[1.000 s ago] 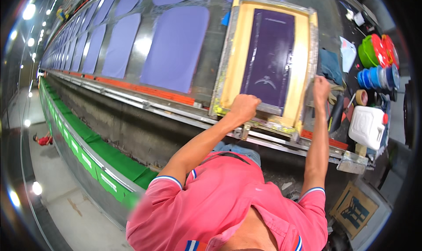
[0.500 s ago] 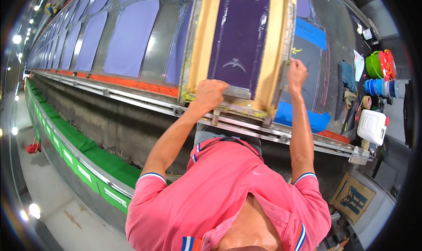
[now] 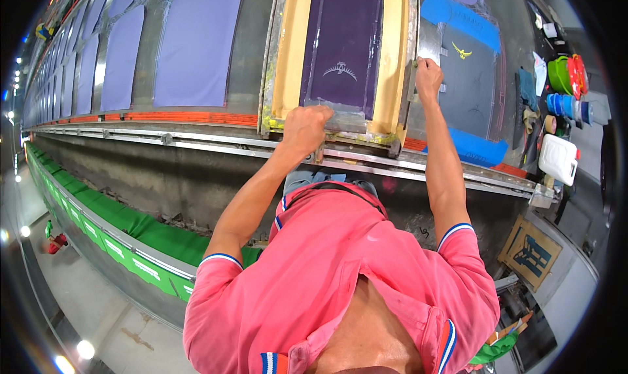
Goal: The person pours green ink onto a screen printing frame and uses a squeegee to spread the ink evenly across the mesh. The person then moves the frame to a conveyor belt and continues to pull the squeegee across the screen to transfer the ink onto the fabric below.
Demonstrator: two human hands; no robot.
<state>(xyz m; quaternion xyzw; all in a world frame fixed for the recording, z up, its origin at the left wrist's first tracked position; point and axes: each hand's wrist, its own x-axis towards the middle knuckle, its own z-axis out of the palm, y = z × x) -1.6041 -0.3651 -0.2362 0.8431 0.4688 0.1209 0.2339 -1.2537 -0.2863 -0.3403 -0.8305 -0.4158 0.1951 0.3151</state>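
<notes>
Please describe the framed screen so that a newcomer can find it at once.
Look at the long dark table. Just right of the largest lavender panel lies the framed screen, left hand at its near edge, right hand at its right side. It alone has pale yellow borders around a dark purple middle.

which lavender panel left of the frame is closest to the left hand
The front-row panel directly beside the frame; the others lie farther left or in the row behind, away from the left hand.
</notes>
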